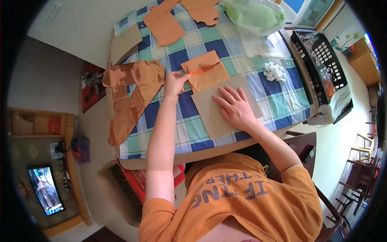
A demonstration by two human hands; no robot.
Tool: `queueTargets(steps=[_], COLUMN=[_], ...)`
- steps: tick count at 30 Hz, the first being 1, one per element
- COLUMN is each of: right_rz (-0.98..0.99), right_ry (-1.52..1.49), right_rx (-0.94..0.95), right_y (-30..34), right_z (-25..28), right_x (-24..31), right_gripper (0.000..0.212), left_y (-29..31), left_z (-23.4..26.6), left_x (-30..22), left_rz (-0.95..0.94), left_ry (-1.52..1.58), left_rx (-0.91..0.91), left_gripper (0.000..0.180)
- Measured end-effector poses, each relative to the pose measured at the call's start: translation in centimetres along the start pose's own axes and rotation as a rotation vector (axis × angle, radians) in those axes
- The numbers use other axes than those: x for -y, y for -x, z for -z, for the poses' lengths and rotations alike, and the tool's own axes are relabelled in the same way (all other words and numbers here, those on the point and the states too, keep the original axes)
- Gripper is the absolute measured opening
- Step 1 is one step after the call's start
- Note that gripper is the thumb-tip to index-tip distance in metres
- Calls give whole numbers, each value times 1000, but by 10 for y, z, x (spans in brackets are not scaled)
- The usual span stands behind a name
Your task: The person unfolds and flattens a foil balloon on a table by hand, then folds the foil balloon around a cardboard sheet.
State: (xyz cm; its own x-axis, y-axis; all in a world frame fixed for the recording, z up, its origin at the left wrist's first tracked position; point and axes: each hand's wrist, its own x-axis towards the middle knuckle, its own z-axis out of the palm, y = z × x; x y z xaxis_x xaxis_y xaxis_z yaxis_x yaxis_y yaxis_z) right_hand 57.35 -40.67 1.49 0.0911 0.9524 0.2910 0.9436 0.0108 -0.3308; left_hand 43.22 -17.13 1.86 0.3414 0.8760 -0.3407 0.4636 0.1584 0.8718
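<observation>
My left hand (176, 83) pinches the left edge of a folded orange fabric piece (213, 79), whose top layer gapes in a dark fold. Flat on a square of grey-brown cardboard (210, 115) lies my right hand (236, 105), its fingers spread. The cardboard's far edge meets or overlaps the near side of the fabric. Left of my left hand, a shiny brown, thin cloth-like piece (139, 97) is spread on the checked tablecloth (187, 139). Unfolded orange fabric pieces (163, 30) lie at the far side.
Another cardboard piece (126, 43) sits at the far left. A pale green plastic bag (258, 18) is at the back, and a white bundle (274, 71) lies to the right. Beside the table's right edge stands a filled black basket (322, 56). Below left is a red container (139, 181).
</observation>
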Motion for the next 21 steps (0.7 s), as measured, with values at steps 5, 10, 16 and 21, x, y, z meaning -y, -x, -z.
queueTargets(steps=[5,10,16,21], right_rz=[5,19,11,8], right_ry=[34,22,36,33], right_rx=[-25,-26,-13,-26], right_y=[1,0,1,-1], right_z=[-3,-2,-3,-3], right_x=[-4,1,-2,-4], right_gripper=[44,43,45,45], left_y=[5,-8,-20,-22], left_z=[-16,-12,-9,-21], left_x=[0,1,-22,10], left_rz=[-315,-402,-918,-941], left_ry=[-639,-636,-638,-1047], left_rx=[-225,-316,-294,-277], left_gripper=[63,64,50,44])
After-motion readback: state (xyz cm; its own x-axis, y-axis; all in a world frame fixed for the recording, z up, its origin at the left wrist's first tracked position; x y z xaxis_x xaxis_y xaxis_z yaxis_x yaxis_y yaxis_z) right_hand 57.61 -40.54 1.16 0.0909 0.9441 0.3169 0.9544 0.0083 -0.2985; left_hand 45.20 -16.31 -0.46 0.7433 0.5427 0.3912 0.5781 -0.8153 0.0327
